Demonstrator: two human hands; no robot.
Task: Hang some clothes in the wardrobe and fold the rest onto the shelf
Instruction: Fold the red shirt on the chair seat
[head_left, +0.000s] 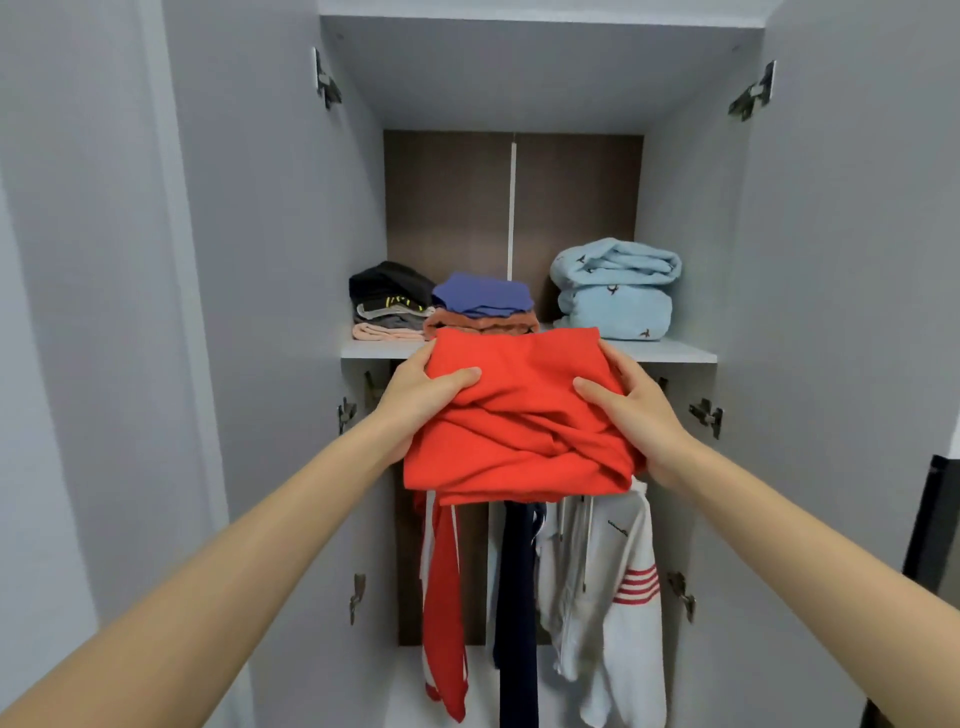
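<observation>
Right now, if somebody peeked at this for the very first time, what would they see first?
The bright red folded garment in the middle, held up by the left hand and right hand just in front of the wardrobe shelf. Next, the fluffy light blue bundle on the shelf's right side. Below hang a red striped garment and a white hoodie.

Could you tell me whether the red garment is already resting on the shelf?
Not yet: the red garment, folded, is held by both hands at the shelf edge.
</observation>
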